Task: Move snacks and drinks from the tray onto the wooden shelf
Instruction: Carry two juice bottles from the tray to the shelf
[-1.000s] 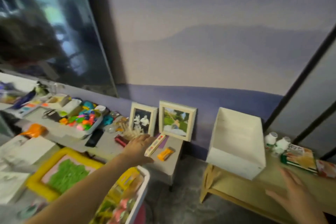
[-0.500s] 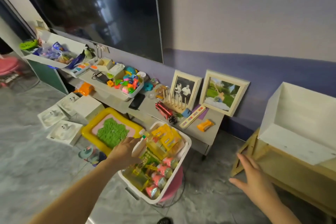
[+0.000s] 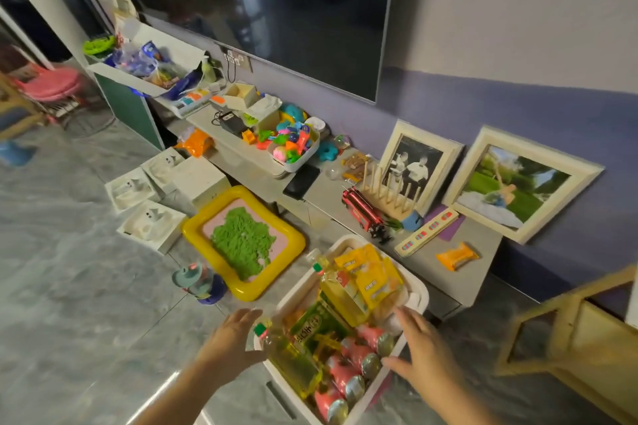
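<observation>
2 hands, left hand (image 3: pixel 232 338) and right hand (image 3: pixel 423 352), flank the full tray (image 3: pixel 416 297), fingers spread and empty; next, grip its sides or pick an item for the wooden shelf (image 3: pixel 566 338).

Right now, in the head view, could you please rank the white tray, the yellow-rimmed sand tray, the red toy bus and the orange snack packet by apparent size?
1. white tray, though it lies nearest the camera, which inflates it
2. yellow-rimmed sand tray, close to it in looks
3. red toy bus
4. orange snack packet
</observation>
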Demonstrator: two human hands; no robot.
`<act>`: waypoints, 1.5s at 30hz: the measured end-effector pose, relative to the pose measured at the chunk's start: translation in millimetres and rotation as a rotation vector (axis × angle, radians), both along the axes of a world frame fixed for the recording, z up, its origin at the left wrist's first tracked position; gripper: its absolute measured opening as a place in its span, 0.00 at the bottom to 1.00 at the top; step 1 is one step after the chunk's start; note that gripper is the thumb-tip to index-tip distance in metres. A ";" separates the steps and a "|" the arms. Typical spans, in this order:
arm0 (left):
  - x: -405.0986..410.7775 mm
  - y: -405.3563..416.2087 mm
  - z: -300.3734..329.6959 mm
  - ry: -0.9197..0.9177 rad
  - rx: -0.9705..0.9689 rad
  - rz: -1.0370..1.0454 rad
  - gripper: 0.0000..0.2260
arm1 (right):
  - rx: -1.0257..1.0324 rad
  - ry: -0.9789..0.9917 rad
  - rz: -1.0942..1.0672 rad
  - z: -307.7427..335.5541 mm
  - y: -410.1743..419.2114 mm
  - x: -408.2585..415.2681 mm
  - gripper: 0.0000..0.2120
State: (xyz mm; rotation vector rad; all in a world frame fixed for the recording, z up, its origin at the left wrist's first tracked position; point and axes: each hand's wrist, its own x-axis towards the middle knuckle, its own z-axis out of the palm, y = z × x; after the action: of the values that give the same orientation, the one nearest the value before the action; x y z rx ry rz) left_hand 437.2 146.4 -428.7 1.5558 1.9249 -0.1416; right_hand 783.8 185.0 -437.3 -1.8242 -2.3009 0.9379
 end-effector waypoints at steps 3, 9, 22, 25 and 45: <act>-10.6 -1.4 -34.7 -0.061 -0.016 0.168 0.38 | -0.024 0.029 0.044 -26.0 28.5 -39.1 0.44; -1.3 -0.2 -90.0 -0.184 0.032 0.511 0.41 | 0.009 -0.019 0.086 -75.4 78.5 -89.2 0.43; 22.1 20.6 -123.0 -0.712 0.280 1.252 0.16 | -0.018 -0.143 -0.159 -136.4 115.3 -136.5 0.40; 28.0 14.6 -114.8 -0.836 0.340 1.296 0.14 | 0.052 -0.173 -0.155 -136.8 108.2 -140.3 0.41; 154.5 44.1 109.4 -0.897 0.444 0.561 0.28 | 0.316 0.529 -0.478 71.8 5.2 49.3 0.34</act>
State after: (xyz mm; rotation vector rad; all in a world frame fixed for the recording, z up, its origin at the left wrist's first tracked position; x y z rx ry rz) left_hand 591.8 190.5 -319.4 0.9656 1.5839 1.0929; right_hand 833.1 190.2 -365.5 -1.6280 -1.5089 0.7965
